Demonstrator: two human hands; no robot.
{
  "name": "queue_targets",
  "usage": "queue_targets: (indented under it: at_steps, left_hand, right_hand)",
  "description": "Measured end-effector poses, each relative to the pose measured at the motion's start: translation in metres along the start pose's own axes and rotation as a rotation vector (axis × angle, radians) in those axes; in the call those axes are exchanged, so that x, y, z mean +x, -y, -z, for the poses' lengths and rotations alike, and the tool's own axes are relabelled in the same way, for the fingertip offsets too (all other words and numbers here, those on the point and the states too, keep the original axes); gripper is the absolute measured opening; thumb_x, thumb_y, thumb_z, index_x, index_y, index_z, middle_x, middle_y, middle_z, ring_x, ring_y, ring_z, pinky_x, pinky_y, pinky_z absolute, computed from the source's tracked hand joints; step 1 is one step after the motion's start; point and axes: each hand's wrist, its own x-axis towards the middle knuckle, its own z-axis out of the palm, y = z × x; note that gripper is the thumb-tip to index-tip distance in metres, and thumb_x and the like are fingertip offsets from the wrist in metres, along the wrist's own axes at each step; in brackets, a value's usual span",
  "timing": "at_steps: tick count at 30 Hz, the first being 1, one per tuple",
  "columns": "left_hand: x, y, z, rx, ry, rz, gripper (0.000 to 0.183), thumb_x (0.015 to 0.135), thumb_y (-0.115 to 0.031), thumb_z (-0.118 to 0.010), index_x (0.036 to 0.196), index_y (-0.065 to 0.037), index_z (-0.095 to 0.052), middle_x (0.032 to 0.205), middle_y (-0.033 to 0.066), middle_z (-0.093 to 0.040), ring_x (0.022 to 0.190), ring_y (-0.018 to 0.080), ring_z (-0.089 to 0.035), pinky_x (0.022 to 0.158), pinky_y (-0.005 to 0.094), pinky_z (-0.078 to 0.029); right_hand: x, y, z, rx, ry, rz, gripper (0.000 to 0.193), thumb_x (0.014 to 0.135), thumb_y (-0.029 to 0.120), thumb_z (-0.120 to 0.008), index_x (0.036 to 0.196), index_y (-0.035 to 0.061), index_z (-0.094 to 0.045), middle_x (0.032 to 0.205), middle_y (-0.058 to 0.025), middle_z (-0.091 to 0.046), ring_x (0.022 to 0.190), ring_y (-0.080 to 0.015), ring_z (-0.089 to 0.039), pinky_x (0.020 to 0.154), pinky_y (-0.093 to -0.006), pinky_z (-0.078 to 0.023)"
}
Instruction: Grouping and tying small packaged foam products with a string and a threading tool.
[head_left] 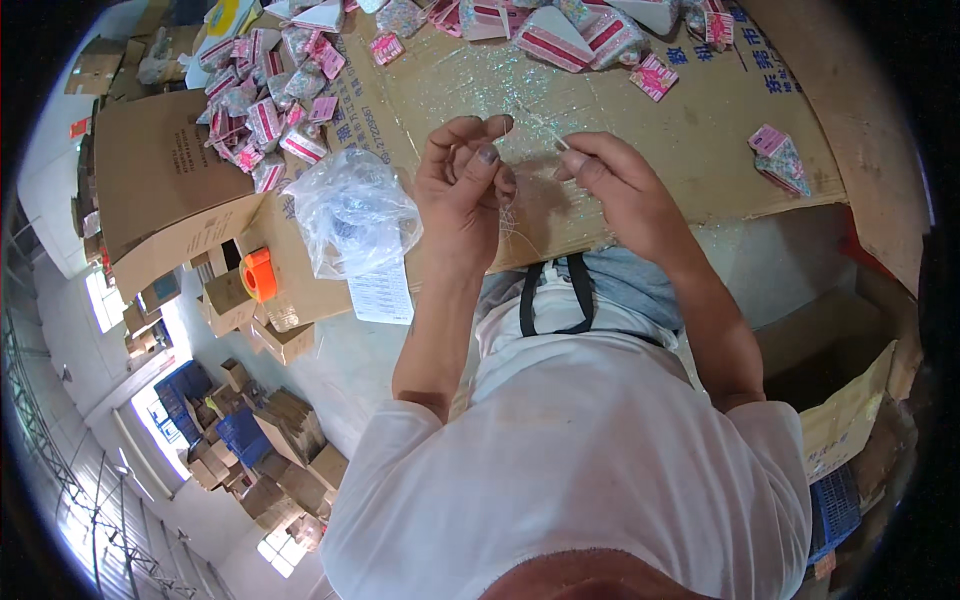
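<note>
Left hand (462, 190): fingers curled, thumb and forefinger pinched on a thin thread (512, 222) whose loose strands hang below the palm. Right hand (618, 185): fingers closed on a slim needle-like piece (556, 142); whether it is a needle cannot be told, being too small. The thread between the hands is barely visible against the glittered cardboard (600, 100) covering the table. A clear bag (352, 212) lies just left of the left hand, contents blurred. Pink packets (262, 120) are heaped beyond; more are cut off at the upper edge. An orange tape roll (258, 275) sits lower left.
</note>
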Motion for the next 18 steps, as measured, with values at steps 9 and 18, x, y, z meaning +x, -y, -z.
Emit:
queue_targets:
  at_steps: [9, 18]
  left_hand:
    - [-0.008, 0.005, 0.005, -0.219, -0.052, 0.205, 0.028, 0.094, -0.005, -0.067, 0.12, -0.006, -0.056, 0.123, 0.023, -0.066, 0.071, 0.0136, -0.064, 0.062, 0.0235, -0.053]
    - [-0.013, 0.013, -0.004, -0.009, 0.038, 0.051, 0.023, 0.094, -0.002, -0.065, 0.117, -0.002, -0.058, 0.123, 0.0231, -0.066, 0.068, 0.0136, -0.064, 0.061, 0.0239, -0.054]
  right_hand:
    - [-0.014, 0.006, 0.009, -0.172, -0.004, 0.012, 0.034, 0.1, 0.024, -0.057, 0.12, -0.0026, -0.063, 0.107, -0.0173, -0.068, 0.099, -0.0251, -0.066, 0.087, -0.035, -0.05]
    - [-0.017, 0.004, 0.005, -0.15, 0.19, -0.068, 0.029, 0.101, 0.018, -0.057, 0.118, -0.0043, -0.063, 0.101, -0.0102, -0.065, 0.097, -0.0175, -0.062, 0.087, -0.0303, -0.05]
